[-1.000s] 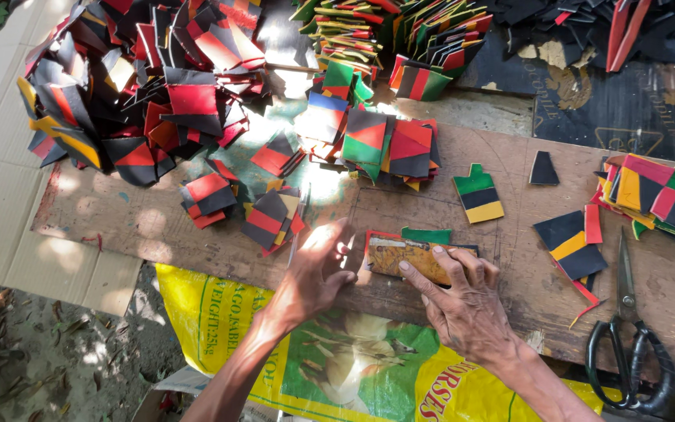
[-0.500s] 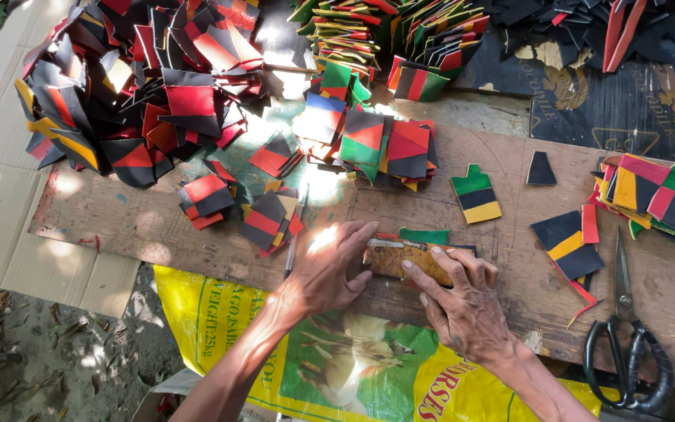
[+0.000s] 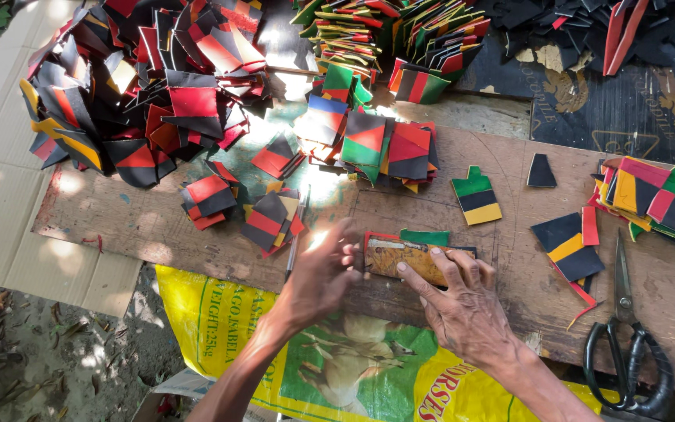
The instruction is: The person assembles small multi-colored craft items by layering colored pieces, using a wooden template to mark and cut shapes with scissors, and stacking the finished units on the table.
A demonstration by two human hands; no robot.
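Note:
A small brown rectangular template (image 3: 400, 258) lies on a wooden board (image 3: 666, 289), over coloured pieces whose red and green edges (image 3: 425, 236) stick out. My right hand (image 3: 462, 309) presses its fingers flat on the template. My left hand (image 3: 323, 273) is at the template's left end, fingers curled against its edge; a thin dark tool (image 3: 294, 252) runs beside that hand, and I cannot tell whether the hand grips it.
Piles of red, black, yellow and green cut pieces (image 3: 150, 86) cover the far left and centre. More stacks (image 3: 658, 199) sit at right. Black-handled scissors (image 3: 623, 344) lie at the right edge. A yellow printed sack (image 3: 220, 320) hangs below the board.
My left hand has slid a little to the right, closer against the template's left end. The right hand stays pressed on the template.

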